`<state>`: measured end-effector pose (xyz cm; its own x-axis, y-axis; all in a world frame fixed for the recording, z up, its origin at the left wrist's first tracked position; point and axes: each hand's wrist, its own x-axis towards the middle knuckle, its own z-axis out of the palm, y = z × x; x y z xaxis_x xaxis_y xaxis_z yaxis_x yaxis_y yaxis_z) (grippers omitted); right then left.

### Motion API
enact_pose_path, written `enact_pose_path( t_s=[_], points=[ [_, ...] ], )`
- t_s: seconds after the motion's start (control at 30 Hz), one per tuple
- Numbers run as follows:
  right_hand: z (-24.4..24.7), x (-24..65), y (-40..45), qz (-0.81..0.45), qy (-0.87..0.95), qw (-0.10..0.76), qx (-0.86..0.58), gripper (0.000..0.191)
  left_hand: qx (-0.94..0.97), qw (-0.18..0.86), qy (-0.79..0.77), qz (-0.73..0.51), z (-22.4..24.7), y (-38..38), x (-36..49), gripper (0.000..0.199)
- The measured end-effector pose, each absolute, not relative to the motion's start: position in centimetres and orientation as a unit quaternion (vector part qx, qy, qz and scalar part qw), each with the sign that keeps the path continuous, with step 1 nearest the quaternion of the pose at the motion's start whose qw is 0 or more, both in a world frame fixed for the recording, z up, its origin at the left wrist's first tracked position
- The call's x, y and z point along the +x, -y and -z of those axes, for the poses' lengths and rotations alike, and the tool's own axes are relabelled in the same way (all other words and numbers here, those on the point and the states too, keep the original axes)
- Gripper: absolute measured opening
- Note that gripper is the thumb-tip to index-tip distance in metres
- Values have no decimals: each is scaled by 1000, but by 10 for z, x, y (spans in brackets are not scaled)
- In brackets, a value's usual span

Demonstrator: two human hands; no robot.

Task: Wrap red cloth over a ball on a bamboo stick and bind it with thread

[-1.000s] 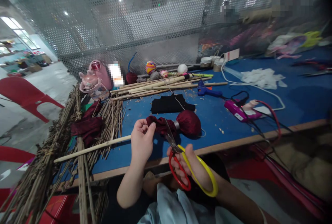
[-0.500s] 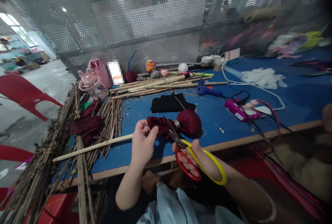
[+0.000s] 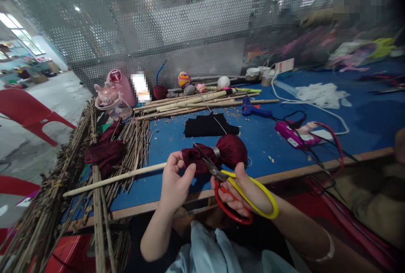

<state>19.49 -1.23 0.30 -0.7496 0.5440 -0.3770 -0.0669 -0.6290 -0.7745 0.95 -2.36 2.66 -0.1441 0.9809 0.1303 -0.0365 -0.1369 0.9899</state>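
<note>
A maroon cloth bundle (image 3: 233, 150) lies near the table's front edge, its round end bound by a silvery band (image 3: 216, 152). My left hand (image 3: 177, 180) pinches the loose tail of this cloth (image 3: 191, 160) between thumb and fingers. In my right hand (image 3: 243, 193) are scissors (image 3: 217, 173) with one red and one yellow handle. Their blades lie at the cloth tail, left of the band; whether cloth is between them is hard to see. A pale peeled stick (image 3: 117, 180) runs left from behind my left hand. Beyond the bundle lies a black cloth piece (image 3: 209, 125).
Bundled twigs (image 3: 95, 146) and more maroon cloth (image 3: 106, 152) cover the table's left side. Peeled sticks (image 3: 196, 103) lie along the back before a perforated metal screen (image 3: 202, 24). A blue glue gun (image 3: 255, 108), purple power strip (image 3: 295, 136) and cables occupy the right.
The scissors' handles have spread farther apart, the red one shifting down and right. One blade tip now reaches higher over the cloth tail. My left hand has shifted slightly right with the cloth.
</note>
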Motion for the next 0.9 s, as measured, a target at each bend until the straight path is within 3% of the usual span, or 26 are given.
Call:
enact_pose_path(
  t_s=[0.3,0.63,0.9],
  points=[
    [-13,178,8,-865,342,178,-321,84,562,326,-521,-554,-14,33,-1,10],
    [-19,166,5,-855,370,226,-284,88,614,397,-471,-494,-5,47,1,15],
    [-11,162,6,-856,370,185,-311,84,592,463,-459,-474,-2,58,-6,18]
  ],
)
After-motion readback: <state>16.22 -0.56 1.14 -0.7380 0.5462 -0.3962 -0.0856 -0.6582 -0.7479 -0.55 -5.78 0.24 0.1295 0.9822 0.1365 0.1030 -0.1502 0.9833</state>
